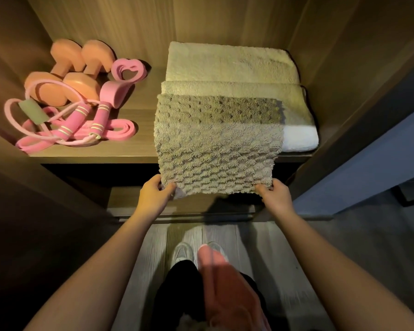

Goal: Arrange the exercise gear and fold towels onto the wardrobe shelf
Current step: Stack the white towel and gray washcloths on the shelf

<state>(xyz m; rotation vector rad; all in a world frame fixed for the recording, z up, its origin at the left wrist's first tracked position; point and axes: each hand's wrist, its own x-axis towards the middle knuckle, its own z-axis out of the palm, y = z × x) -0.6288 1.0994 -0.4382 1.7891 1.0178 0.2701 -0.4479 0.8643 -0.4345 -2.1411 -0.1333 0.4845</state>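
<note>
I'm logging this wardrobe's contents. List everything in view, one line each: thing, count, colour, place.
shelf: one, brown wood, across the wardrobe
dumbbells: two, orange, back left of the shelf
heart-shaped ring: one, pink, right of the dumbbells
skipping rope: one, pink handles, front left
flat band: one, pink, under the rope handles
cream towels: two, folded, right side of the shelf
white towel: one, beneath them, front right
grey towel: one, far end on the stack, near end past the shelf edge
pink cloth: one, low before the person
shoes: two, pale, on the floor
left hand: grips the grey towel's near left corner
right hand: grips its near right corner
</note>
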